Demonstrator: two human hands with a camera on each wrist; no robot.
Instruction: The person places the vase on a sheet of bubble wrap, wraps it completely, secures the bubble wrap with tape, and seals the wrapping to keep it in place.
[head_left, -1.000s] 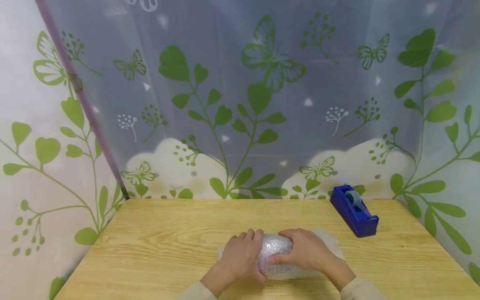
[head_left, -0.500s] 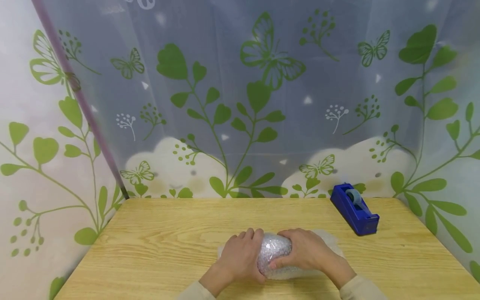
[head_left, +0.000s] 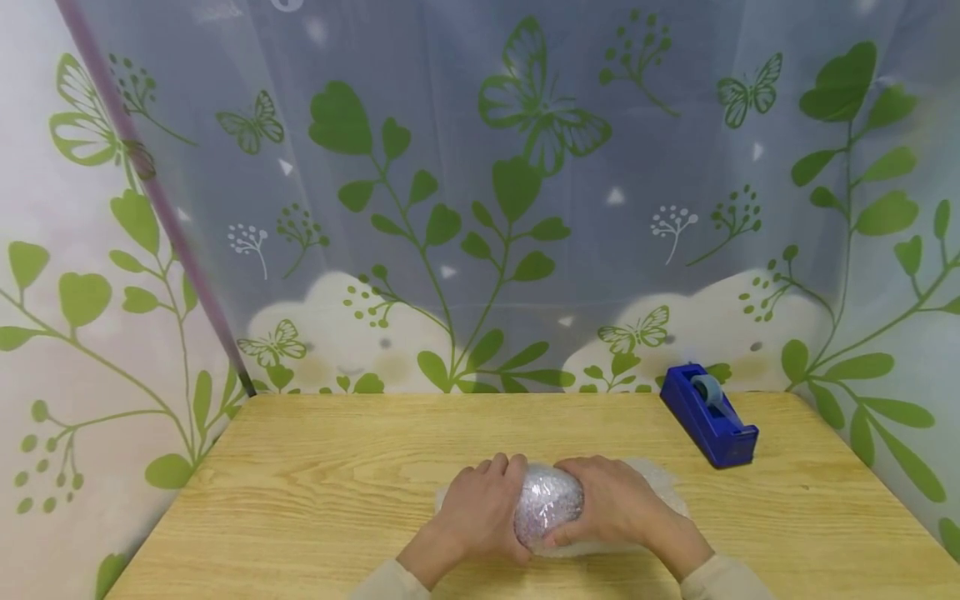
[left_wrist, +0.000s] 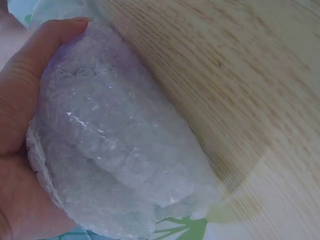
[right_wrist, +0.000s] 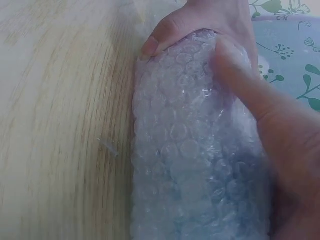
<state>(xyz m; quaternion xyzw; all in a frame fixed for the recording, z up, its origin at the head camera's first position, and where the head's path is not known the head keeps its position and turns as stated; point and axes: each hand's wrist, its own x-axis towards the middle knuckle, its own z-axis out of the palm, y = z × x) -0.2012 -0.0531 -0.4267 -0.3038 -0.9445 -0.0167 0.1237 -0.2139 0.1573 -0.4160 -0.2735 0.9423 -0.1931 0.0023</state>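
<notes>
Between my two hands lies a bundle of clear bubble wrap, rolled into a rounded shape on the table. Whatever is inside is hidden; a faint purple tint shows through the layers. My left hand grips the bundle's left end, its thumb lying over the wrap in the left wrist view. From the right, my right hand holds the bundle, fingers over the far side and thumb on the near side. In the right wrist view the right thumb lies along the bubbled surface. Loose wrap extends behind both hands.
A blue tape dispenser with a roll of tape stands at the back right of the wooden table. A curtain printed with leaves and butterflies hangs behind the table and along both sides.
My right thumb has slid slightly down toward the near side of the bundle. Both hands keep their hold in nearly the same place. The head view has tilted a little.
</notes>
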